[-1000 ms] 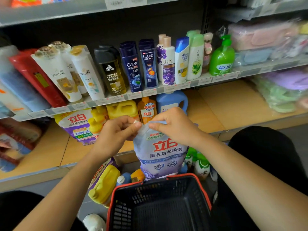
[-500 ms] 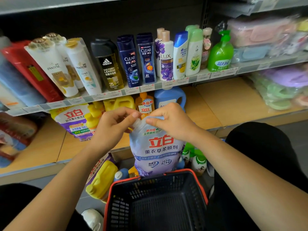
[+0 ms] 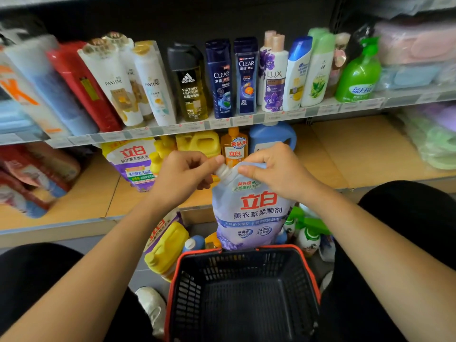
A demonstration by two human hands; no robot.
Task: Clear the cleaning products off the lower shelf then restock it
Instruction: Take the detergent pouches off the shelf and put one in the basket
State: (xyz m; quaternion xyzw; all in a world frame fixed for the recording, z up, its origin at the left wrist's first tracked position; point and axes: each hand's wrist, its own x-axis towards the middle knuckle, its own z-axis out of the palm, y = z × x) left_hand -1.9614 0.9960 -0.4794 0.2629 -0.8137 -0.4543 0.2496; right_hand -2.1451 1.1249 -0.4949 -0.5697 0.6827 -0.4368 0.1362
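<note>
The lilac softener pouch hangs upright before the lower shelf, white cap at top left.

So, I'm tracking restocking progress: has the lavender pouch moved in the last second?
No. The pouch keeps its place against the orange bottle behind it; only the camera shifted.

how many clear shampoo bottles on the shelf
2 CLEAR bottles on the upper shelf: one beside the adidas bottle, one beside the Lux bottle. Others may hide behind.
</note>
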